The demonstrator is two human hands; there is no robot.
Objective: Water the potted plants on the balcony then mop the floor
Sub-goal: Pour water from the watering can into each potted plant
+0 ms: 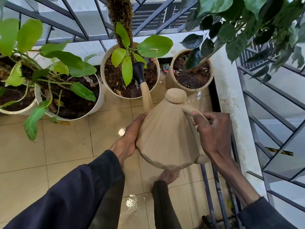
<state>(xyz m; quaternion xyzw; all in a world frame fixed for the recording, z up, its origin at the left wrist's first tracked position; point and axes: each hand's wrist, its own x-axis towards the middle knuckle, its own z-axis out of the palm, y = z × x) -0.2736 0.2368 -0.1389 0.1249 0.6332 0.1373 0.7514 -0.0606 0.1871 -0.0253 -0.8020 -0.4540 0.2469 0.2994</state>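
The person holds a beige watering can (166, 138) in front of them with both hands, tipped forward so that its long spout (146, 96) reaches out over the middle pot (102, 68). The right hand (214, 134) has its fingers curled tight round the handle (188, 110) and probably takes most of the weight and sets the tilt. The left hand (130, 138) lies flat against the can's side with thumb and palm stretched along the wall; it seems to steady the body and aim the spout, though the fingers underneath are hidden. The black rose (138, 70) hangs low among the pale green leaves, just above the dark soil beside the mossy pole (120, 14), presumably so the water lands on the soil and not on the tiles. Whether water is running at this instant is hard to tell. To the right stands a ribbed pot (170, 80) with a dark-leaved plant, and to the left are 2 white pots (99, 103), all close together along the railing (79, 22). The tiled floor (66, 146) shines wet in patches, with a puddle (132, 205) near the person's bare foot (170, 176), so the mopping looks yet to come; the watering step is in hand.
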